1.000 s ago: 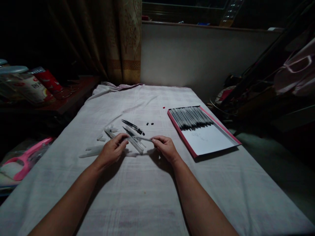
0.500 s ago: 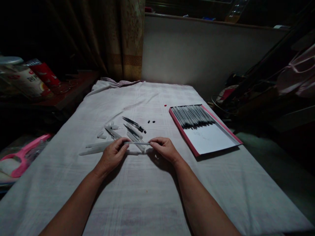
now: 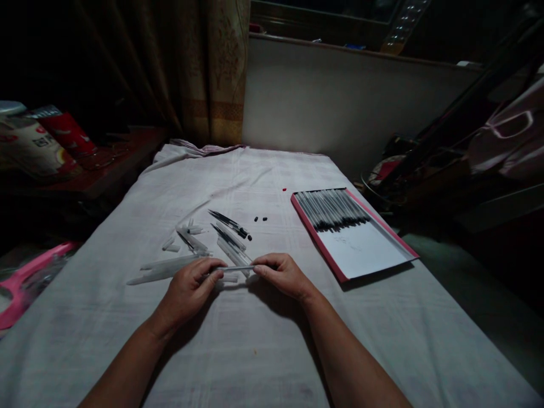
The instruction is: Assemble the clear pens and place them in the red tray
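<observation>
Between my two hands a slim, clear pen barrel (image 3: 236, 268) is held level, just above the cloth. My left hand (image 3: 193, 288) pinches one end of it, fingers closed. The other end is in the closed fingertips of my right hand (image 3: 284, 275); what lies inside that grip is hidden. Behind the hands lie loose clear barrels (image 3: 170, 263), dark-tipped pen parts (image 3: 229, 220) and several clear caps (image 3: 192, 228). Two small black plugs (image 3: 260, 219) rest farther back, and a red one (image 3: 284, 189) lies near the box.
On the right, a shallow pink-edged box (image 3: 317, 241) holds a row of assembled pens (image 3: 334, 208). A pale cloth (image 3: 238, 351) covers the table. At the left stand a side table with a jar (image 3: 36, 144) and pink-handled scissors (image 3: 25, 283).
The view has tilted up slightly, so everything sits lower in the picture. Both hands still grip the pen barrel at its two ends and have come a little closer together.
</observation>
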Demonstrator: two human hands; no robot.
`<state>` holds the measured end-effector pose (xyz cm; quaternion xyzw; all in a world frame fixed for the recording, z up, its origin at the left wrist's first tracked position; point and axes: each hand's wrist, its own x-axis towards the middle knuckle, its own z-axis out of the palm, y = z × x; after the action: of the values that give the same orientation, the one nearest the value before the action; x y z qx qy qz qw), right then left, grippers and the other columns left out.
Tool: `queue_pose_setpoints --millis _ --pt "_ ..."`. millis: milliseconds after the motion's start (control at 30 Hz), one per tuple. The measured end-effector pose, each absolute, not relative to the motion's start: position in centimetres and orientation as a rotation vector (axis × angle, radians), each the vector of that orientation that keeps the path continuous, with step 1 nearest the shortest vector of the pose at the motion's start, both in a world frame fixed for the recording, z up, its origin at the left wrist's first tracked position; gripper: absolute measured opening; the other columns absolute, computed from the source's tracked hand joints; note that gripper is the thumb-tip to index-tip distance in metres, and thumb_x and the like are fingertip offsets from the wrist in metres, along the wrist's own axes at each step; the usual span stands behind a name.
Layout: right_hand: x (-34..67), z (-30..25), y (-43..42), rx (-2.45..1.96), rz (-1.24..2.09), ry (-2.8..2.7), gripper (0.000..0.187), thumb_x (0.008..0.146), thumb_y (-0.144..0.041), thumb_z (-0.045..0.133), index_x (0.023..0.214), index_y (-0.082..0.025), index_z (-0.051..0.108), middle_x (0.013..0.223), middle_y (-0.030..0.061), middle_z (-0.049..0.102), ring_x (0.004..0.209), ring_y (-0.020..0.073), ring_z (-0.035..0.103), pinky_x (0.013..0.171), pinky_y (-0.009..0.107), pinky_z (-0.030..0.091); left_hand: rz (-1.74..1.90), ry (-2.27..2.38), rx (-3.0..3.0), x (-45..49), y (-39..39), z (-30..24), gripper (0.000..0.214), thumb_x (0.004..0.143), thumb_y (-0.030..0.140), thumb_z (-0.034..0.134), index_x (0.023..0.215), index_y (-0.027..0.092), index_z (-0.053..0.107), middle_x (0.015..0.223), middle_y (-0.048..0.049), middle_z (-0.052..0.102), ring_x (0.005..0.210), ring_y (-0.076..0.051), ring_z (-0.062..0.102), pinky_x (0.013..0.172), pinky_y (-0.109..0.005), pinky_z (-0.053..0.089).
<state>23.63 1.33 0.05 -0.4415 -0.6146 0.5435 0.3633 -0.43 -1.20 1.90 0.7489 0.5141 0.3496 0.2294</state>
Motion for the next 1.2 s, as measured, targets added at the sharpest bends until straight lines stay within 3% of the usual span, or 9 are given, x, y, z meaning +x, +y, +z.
queue_pose_setpoints --millis 467,667,833,933,1033,1200 --pt "22.3 0.8 0.7 -1.084 1.310 -1.687 0.027 0.082 -0.036 0.059 0.077 -0.014 0.074 0.064 0.0005 0.059 0.063 0.0133 0.054 0.059 0.025 0.041 0.983 1.454 1.997 -1.0 -1.0 2.0 0.028 0.087 0.043 0.055 0.090 0.023 0.074 0.087 -0.0044 0.077 0.081 -0.022 0.072 0.079 -0.032 0.058" --pt "23.0 1.9 0.4 -1.218 1.277 -1.785 0.026 0.085 -0.032 0.055 0.083 -0.014 0.074 0.065 0.0001 0.062 0.061 0.0124 0.054 0.057 0.023 0.040 0.926 1.455 1.914 -0.2 -0.6 1.4 0.032 0.086 0.046 0.053 0.096 0.022 0.072 0.091 -0.0052 0.077 0.083 -0.023 0.072 0.079 -0.034 0.058" --pt "27.4 3.5 3.0 -1.348 0.816 -1.670 0.028 0.081 -0.039 0.058 0.083 -0.016 0.074 0.076 0.0045 0.070 0.071 0.0175 0.062 0.066 0.027 0.046 1.066 1.588 1.744 -1.0 -0.1 1.2 0.050 0.085 0.054 0.054 0.120 0.021 0.065 0.095 -0.0060 0.077 0.083 -0.022 0.073 0.076 -0.034 0.059" --pt "31.9 4.3 6.6 -1.612 0.420 -1.329 0.038 0.082 -0.045 0.056 0.090 -0.014 0.077 0.087 0.0101 0.075 0.083 0.0237 0.066 0.074 0.032 0.050 1.176 1.745 1.718 -1.7 0.2 1.0 0.047 0.087 0.054 0.053 0.117 0.022 0.067 0.098 -0.0067 0.077 0.082 -0.022 0.073 0.075 -0.034 0.058" --pt "35.5 4.5 9.9 -2.035 0.145 -1.165 0.035 0.082 -0.039 0.056 0.088 -0.014 0.080 0.089 0.0126 0.076 0.086 0.0272 0.068 0.073 0.033 0.049 1.221 1.799 1.784 -2.0 0.5 0.5 0.042 0.088 0.051 0.052 0.112 0.022 0.070 0.101 -0.0070 0.077 0.084 -0.022 0.073 0.077 -0.034 0.058" --pt "36.9 3.5 12.3 -2.300 0.069 -1.120 0.037 0.081 -0.037 0.056 0.097 -0.016 0.082 0.093 0.0154 0.077 0.087 0.0294 0.068 0.069 0.033 0.047 1.239 1.795 1.818 -2.1 0.7 -0.2 0.038 0.090 0.047 0.052 0.110 0.021 0.071 0.094 -0.0060 0.078 0.082 -0.021 0.073 0.076 -0.033 0.059"
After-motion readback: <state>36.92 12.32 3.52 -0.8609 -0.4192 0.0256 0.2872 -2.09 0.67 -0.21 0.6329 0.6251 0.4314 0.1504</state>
